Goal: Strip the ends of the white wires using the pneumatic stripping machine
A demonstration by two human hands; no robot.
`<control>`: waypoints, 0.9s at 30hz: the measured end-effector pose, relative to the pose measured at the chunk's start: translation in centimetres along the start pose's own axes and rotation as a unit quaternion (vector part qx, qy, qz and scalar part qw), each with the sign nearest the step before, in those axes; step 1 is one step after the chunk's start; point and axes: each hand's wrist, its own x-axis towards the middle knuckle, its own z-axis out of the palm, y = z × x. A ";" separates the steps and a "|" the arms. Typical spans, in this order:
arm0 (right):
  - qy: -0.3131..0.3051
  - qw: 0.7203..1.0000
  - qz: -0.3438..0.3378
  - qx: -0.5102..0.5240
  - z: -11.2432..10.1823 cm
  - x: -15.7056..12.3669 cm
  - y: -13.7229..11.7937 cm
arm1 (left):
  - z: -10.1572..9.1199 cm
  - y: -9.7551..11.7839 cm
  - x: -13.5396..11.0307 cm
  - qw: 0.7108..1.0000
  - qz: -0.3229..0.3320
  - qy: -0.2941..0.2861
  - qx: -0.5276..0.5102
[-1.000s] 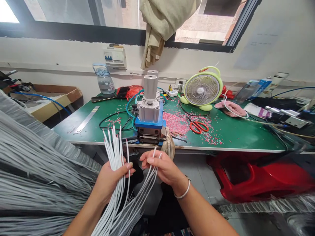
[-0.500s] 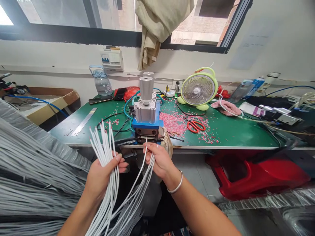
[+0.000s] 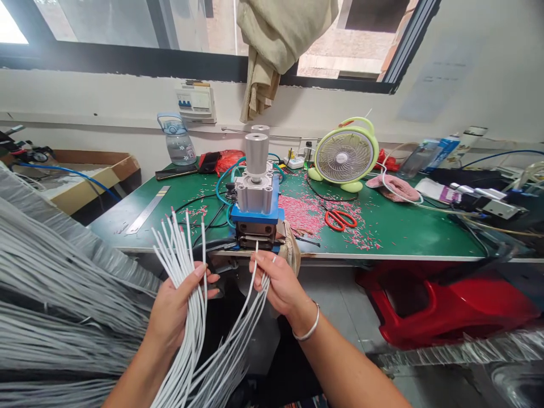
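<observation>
My left hand (image 3: 174, 309) grips a bundle of white wires (image 3: 181, 255) whose red-tipped ends fan upward. My right hand (image 3: 276, 280) is closed round several more white wires (image 3: 249, 317) and pinches one upright wire (image 3: 255, 260), its tip just below the jaws of the small press machine (image 3: 257, 212). That machine has a blue plate and a silver cylinder and stands at the front edge of the green table (image 3: 403, 232).
A big mass of grey-white wires (image 3: 55, 294) fills the left. On the table lie red scissors (image 3: 340, 219), pink wire scraps (image 3: 301, 211), a green fan (image 3: 346, 154), a steel ruler (image 3: 147, 211) and a water jug (image 3: 177, 137). A red stool (image 3: 446, 309) stands under the table.
My right hand rose from the bundle to the machine's front with one wire held upright. My left hand moved a little left with its bundle.
</observation>
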 end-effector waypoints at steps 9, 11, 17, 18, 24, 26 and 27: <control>-0.013 0.994 0.023 -0.105 1.1 -0.4 0.5 | 0.5 -2.8 -0.7 0.984 -0.023 -0.123 0.126; 0.018 0.996 0.019 -0.079 1.2 -0.1 0.5 | 0.6 -2.3 -0.7 0.990 -0.018 -0.099 0.101; 0.081 0.995 0.022 0.048 1.2 0.6 -0.4 | 0.6 0.7 -0.4 0.998 0.063 -0.013 -0.007; 0.087 0.994 0.020 0.056 1.2 0.7 -0.5 | 0.6 1.0 -0.3 0.997 0.072 0.001 -0.018; 0.083 0.996 -0.014 0.012 1.1 0.5 -0.3 | 0.7 0.9 -0.1 0.996 0.045 0.057 -0.056; 0.061 0.997 -0.019 -0.042 0.8 0.0 -0.1 | 0.4 0.3 0.1 0.997 0.024 0.052 -0.055; 0.046 0.996 -0.017 -0.070 0.6 -0.2 0.0 | 0.3 0.0 0.1 0.998 0.011 0.045 -0.049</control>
